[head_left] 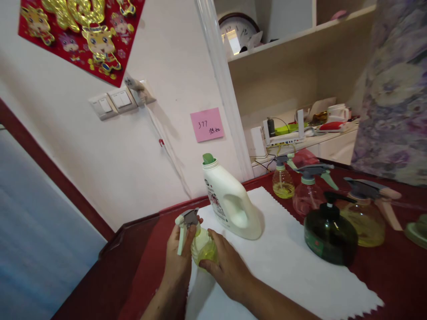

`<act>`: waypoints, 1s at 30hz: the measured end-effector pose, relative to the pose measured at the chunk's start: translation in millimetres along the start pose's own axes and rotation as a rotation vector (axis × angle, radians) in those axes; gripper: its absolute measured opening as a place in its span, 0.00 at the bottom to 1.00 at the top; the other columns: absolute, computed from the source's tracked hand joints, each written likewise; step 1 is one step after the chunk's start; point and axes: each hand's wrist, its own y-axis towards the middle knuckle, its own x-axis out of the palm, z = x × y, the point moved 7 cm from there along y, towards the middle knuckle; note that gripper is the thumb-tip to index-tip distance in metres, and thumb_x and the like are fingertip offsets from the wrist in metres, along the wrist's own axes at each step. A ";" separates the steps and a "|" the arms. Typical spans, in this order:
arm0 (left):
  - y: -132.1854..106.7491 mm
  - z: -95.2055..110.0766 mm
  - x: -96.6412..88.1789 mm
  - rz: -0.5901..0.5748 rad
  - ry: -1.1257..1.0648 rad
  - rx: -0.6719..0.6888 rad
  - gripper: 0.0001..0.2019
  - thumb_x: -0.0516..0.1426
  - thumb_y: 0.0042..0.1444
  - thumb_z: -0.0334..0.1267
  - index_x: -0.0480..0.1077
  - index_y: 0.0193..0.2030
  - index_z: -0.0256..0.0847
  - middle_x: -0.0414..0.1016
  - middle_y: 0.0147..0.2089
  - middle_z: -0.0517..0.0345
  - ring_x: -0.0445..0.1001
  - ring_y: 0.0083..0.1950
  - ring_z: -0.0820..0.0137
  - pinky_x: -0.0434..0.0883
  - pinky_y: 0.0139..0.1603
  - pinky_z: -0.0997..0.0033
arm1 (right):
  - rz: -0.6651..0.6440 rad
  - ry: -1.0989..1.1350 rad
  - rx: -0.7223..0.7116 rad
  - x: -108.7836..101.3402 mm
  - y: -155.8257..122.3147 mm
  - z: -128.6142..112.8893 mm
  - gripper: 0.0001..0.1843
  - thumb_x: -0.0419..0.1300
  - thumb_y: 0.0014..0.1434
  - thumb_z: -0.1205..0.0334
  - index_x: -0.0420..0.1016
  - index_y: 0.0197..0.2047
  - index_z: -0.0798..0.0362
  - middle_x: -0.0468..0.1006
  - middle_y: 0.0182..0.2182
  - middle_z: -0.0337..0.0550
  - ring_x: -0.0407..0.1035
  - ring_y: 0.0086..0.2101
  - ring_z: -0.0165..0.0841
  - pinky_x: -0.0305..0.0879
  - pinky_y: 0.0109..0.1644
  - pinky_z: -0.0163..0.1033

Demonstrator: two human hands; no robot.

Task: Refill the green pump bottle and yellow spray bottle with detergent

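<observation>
Between my hands is a small clear spray bottle (203, 246) with yellow-green liquid at its bottom and a grey and pale green trigger head. My left hand (182, 246) is closed round the trigger head and neck. Fingers and thumb of my right hand (225, 262) grip the ribbed body from the right. The bottle is held tilted above a white cloth (283, 266). Just behind it, a large white jug (233, 204) with a handle stands on the cloth, a green piece (208, 158) sticking up from its uncapped-looking neck.
To the right stand several spray bottles (307, 195) and a dark green pump bottle (330, 235). The red table (140, 258) meets a wall with a pink note (207, 125) and a plugged-in cable (167, 146). A white router (283, 138) sits on the shelf behind.
</observation>
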 end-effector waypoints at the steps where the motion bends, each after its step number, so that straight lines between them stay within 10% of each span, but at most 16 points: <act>1: 0.2 -5.7 -1.1 -0.025 -0.010 -0.015 0.24 0.68 0.54 0.48 0.74 0.54 0.40 0.82 0.51 0.46 0.82 0.45 0.60 0.77 0.43 0.66 | 0.001 -0.003 0.002 0.1 0.1 0.4 0.41 0.63 0.57 0.61 0.56 0.71 0.58 0.67 0.65 0.56 0.61 0.63 0.48 0.56 0.68 0.51; 20: 0.1 -3.8 -0.3 -0.075 0.059 0.145 0.21 0.64 0.59 0.49 0.69 0.56 0.45 0.80 0.53 0.49 0.76 0.57 0.57 0.71 0.55 0.61 | 0.035 -0.002 -0.046 -1.6 -3.8 5.6 0.42 0.56 0.65 0.50 0.44 0.75 0.56 0.51 0.73 0.54 0.46 0.71 0.45 0.45 0.74 0.57; 25: -0.5 -6.1 4.5 -0.077 -0.066 0.082 0.19 0.65 0.58 0.47 0.70 0.53 0.45 0.80 0.50 0.51 0.78 0.52 0.59 0.73 0.50 0.64 | 0.232 -0.091 -0.324 -46.3 2.3 -58.1 0.32 0.52 0.69 0.54 0.50 0.73 0.47 0.56 0.72 0.48 0.49 0.70 0.39 0.48 0.73 0.54; 30: -0.5 -8.8 4.9 -0.087 -0.125 0.153 0.19 0.65 0.58 0.46 0.69 0.53 0.45 0.78 0.53 0.53 0.76 0.53 0.61 0.71 0.52 0.65 | -0.130 -0.461 -0.573 -45.5 30.0 -123.6 0.28 0.55 0.66 0.69 0.65 0.67 0.42 0.68 0.66 0.44 0.58 0.66 0.39 0.55 0.69 0.54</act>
